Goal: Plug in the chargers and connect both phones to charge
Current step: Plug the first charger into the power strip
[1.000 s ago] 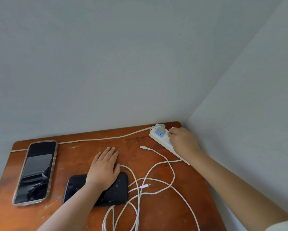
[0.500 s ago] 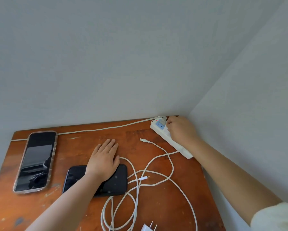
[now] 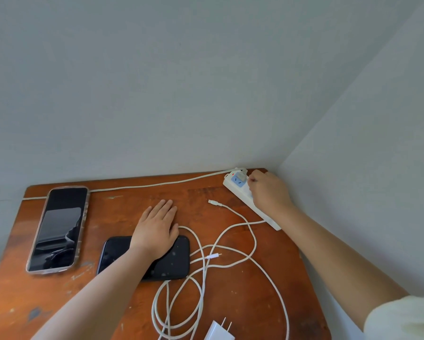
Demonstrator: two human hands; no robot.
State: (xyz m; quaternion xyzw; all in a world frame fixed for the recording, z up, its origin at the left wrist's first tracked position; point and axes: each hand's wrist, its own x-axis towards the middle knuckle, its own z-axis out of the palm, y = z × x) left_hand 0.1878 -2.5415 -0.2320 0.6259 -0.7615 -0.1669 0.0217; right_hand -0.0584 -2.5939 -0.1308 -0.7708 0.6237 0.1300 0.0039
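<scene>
A white power strip (image 3: 233, 184) lies at the table's far right corner, with a small adapter (image 3: 241, 174) standing at its far end. My right hand (image 3: 267, 192) is curled down over the strip's middle, and a white cable (image 3: 252, 223) runs in under it; the charger it grips is hidden. My left hand (image 3: 157, 225) lies flat, fingers apart, its palm on the black phone (image 3: 171, 262). A second phone in a clear case (image 3: 59, 229) lies face up at the left. A loose white charger (image 3: 219, 331) with bare prongs sits at the bottom edge. Two free cable tips (image 3: 213, 202) (image 3: 214, 255) lie mid-table.
White cables loop in a tangle (image 3: 181, 303) between the black phone and the loose charger. The strip's own cord (image 3: 157, 184) runs along the back edge of the wooden table (image 3: 22, 303). Grey walls close in behind and on the right.
My right hand has crept toward the strip's far end. The view has dipped, bringing the loose charger into sight at the bottom. My left hand has stayed on the black phone.
</scene>
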